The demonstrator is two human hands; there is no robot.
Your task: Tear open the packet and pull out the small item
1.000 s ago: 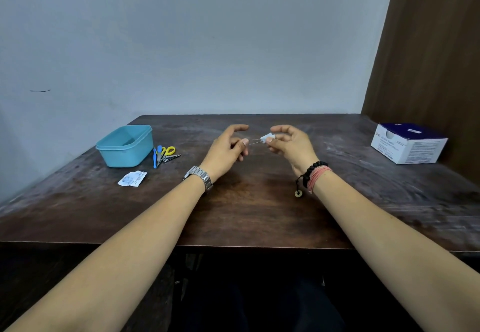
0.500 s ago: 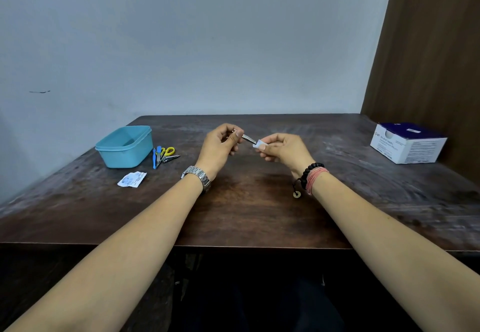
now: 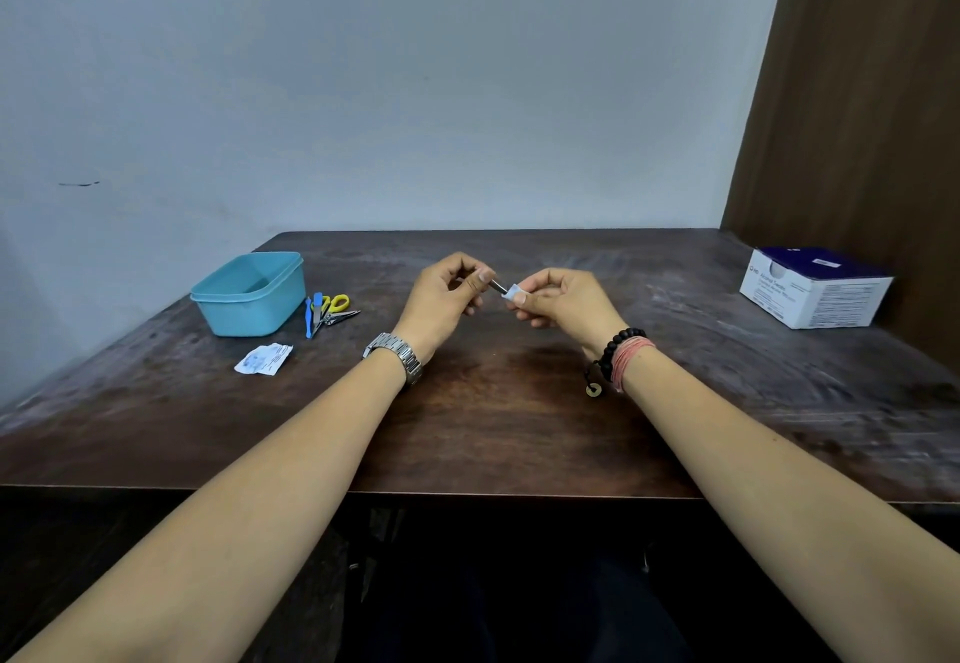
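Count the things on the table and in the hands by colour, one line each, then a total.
Blue or teal: 3, tub, tweezers, blue-topped box
Yellow: 1, scissors
White: 2, torn packet, wipe pinched by the right hand
Metal: 1, small tool held by the left hand
Total: 7
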